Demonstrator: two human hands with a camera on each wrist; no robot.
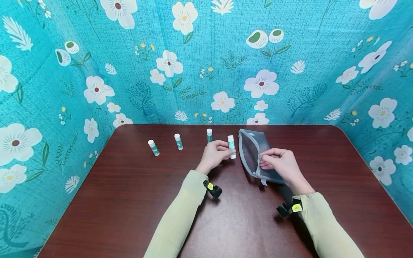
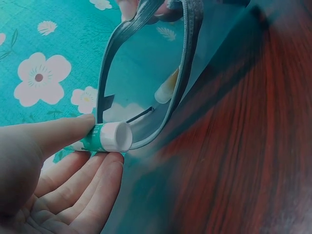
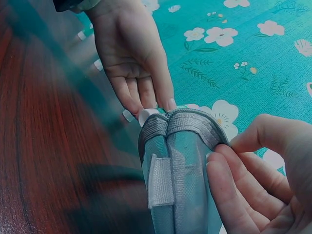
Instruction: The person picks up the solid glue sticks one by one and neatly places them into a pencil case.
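Between thumb and fingertips my left hand [image 1: 214,154] pinches a white and green glue stick [image 1: 231,145], held just left of the mouth of a grey mesh zipper pouch [image 1: 269,175]. My right hand [image 1: 280,163] pinches the pouch's zipped rim, and the mouth gapes wide. In the left wrist view, the white end of the glue stick [image 2: 116,136] overlaps the pouch's lower rim [image 2: 146,141]. A pale tube with a yellowish part [image 2: 168,87] shows inside the pouch. In the right wrist view, a fabric tab [image 3: 161,181] sits on the pouch's side seam.
Three more glue sticks stand left of the pouch: one far left [image 1: 153,147], one beside it [image 1: 179,142], and one behind my left hand [image 1: 209,135]. They are on a dark red-brown wooden table [image 1: 129,208]. A turquoise floral curtain [image 1: 200,64] hangs behind the table's back edge.
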